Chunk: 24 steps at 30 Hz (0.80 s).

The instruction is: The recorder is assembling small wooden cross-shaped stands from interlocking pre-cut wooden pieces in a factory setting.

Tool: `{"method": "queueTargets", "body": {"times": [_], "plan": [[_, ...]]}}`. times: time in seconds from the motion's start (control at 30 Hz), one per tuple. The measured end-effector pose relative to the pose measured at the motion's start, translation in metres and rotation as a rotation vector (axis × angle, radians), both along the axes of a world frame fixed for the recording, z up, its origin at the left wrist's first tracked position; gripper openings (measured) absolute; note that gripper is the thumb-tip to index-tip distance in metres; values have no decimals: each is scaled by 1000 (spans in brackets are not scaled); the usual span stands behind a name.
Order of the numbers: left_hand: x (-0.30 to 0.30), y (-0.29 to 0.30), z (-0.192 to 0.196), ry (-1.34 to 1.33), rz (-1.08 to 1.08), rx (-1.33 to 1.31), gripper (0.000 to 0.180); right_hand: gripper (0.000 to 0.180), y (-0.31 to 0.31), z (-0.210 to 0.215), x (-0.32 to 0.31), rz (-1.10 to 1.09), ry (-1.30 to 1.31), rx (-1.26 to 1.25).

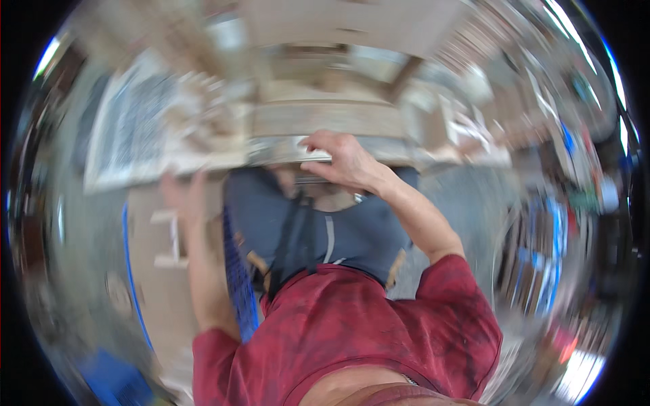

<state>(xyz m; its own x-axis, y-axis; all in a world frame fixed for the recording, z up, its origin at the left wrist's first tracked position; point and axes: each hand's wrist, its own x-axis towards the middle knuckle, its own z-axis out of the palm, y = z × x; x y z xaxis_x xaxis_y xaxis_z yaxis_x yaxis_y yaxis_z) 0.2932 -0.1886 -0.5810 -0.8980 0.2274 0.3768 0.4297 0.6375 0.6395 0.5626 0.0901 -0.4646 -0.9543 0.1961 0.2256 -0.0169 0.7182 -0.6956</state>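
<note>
The picture is strongly motion-blurred. My right hand (342, 161) curls its fingers over the front edge of a pale wooden workbench top (325, 120) straight ahead of me. My left hand (181, 193) is raised to the underside of the same edge further left. It is smeared by blur, so its grip cannot be made out. Below the hands are my dark trousers (325, 233) and red shirt (352, 325).
A light panel with a dark pattern (135, 128) lies on the bench at the left. A blue cord (132, 271) runs over the floor, with a small pale wooden frame (169, 237) beside it. Cluttered shelves (542, 250) stand at the right.
</note>
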Motion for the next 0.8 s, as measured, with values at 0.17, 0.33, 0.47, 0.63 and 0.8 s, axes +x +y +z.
{"method": "queueTargets", "body": {"times": [0.17,0.33,0.47,0.63,0.8], "plan": [[41,-115,46,163,204,-236,72,30,100,68,179,-696,-68,288],[31,-129,32,-225,224,-735,74,34,200,81,288,-922,-453,614],[22,-148,3,-236,165,-840,67,34,223,78,286,-917,-475,842],[20,-171,0,-278,153,-864,59,57,272,29,329,-1099,-350,399],[-2,-180,-49,-243,126,-768,36,48,337,-31,389,-1002,-13,-269]]}}
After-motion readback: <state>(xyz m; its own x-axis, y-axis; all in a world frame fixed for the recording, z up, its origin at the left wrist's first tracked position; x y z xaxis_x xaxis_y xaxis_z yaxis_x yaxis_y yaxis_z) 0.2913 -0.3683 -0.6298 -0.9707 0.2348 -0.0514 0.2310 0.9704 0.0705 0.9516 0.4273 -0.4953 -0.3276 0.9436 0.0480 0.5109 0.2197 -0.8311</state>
